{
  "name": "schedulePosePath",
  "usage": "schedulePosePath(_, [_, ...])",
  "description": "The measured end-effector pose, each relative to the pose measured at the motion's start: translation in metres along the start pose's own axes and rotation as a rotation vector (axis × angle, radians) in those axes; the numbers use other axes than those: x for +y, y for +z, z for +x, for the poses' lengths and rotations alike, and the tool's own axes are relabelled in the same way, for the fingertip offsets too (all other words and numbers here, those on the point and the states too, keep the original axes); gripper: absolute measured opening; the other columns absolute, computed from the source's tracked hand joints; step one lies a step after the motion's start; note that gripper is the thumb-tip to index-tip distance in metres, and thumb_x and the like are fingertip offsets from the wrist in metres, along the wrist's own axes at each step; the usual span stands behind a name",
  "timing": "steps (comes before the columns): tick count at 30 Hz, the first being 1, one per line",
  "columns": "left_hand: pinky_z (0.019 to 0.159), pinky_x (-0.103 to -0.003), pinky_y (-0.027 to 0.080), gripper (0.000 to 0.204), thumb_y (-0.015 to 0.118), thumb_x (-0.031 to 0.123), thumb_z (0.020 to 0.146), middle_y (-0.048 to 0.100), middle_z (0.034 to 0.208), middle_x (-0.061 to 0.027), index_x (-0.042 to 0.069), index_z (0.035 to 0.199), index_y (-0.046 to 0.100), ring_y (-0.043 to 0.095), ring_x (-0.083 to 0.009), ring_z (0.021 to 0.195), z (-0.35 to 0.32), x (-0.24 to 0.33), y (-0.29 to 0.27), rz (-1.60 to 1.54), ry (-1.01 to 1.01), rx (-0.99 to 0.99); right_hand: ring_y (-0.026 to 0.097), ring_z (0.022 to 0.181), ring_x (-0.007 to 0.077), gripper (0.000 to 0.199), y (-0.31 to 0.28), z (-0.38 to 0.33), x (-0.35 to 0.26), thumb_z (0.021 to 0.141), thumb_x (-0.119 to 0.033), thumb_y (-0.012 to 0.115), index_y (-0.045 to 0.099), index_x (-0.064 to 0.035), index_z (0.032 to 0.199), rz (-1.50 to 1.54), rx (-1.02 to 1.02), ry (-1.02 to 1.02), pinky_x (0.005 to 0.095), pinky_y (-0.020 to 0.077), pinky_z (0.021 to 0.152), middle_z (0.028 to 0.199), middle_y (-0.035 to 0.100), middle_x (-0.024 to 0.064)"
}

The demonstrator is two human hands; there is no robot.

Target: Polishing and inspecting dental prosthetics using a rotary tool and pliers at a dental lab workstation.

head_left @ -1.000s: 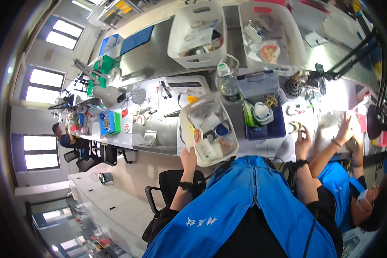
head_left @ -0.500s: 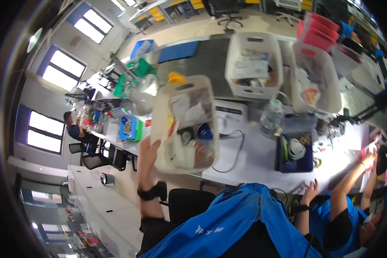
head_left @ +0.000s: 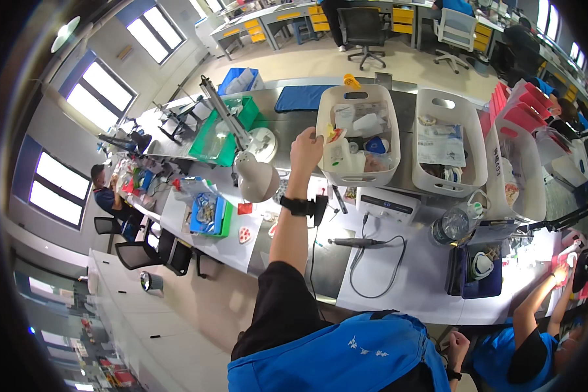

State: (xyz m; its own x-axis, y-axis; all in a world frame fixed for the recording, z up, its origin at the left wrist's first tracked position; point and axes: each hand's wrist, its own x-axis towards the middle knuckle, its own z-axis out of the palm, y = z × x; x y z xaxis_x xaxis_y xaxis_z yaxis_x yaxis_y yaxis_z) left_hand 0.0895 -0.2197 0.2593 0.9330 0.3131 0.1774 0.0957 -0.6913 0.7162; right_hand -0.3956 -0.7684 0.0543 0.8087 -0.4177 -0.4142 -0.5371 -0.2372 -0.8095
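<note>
Three white bins (head_left: pixel 426 104) stand on the far counter (head_left: pixel 405 124). The left hand (head_left: pixel 306 151) curls its fingers at the leftmost bin's (head_left: pixel 340 178) left rim, grip unclear; the right hand (head_left: pixel 458 346) curls near, contents hidden. Probably positioning that bin; next calls for steady release.

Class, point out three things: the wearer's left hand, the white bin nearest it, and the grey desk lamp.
Left hand (head_left: pixel 306 153), head view: back of the hand.
White bin (head_left: pixel 339 176), head view: its near wall, beside the handle slot.
Grey desk lamp (head_left: pixel 257 180), head view: its shade.
</note>
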Motion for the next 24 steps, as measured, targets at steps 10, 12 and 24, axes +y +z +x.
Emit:
schedulePosePath(10, [0.109,-0.056,0.037,0.054,0.063,0.005,0.081,0.050,0.143,-0.0236,0.000,0.134,0.054,0.046,-0.0467,0.133,-0.269,0.123,0.050,-0.603,0.908,-0.197,0.065,0.109,0.0345,0.068,0.092,0.032,-0.227,0.104,-0.058,0.033,0.059,0.0003,0.127,0.980,-0.656,0.268,0.0480,0.0471,0.098,0.114,0.068,0.0204])
schedulePosePath(12, [0.109,-0.063,0.034,0.049,0.059,0.017,0.084,0.049,0.145,-0.0229,0.006,0.132,0.059,0.044,-0.0462,0.135,-0.316,0.126,0.091,-0.529,1.153,-0.422,0.056,0.127,0.0301,0.081,0.145,0.005,-0.281,0.102,-0.065,0.024,0.046,0.0025,0.141,0.937,-0.645,-0.250,0.0459,0.0394,0.110,0.131,0.060,0.0211])
schedulePosePath(24, [0.114,-0.044,0.036,0.049,0.033,0.032,0.109,0.046,0.150,-0.0158,0.003,0.145,0.046,0.045,-0.0285,0.139,-0.307,0.036,0.163,-1.299,-0.380,-0.292,0.030,0.149,0.0289,0.060,0.097,-0.028,-0.380,0.104,-0.045,0.041,0.049,-0.0026,0.146,0.473,-0.597,-1.061,0.0516,0.0178,0.122,0.154,0.043,0.0172])
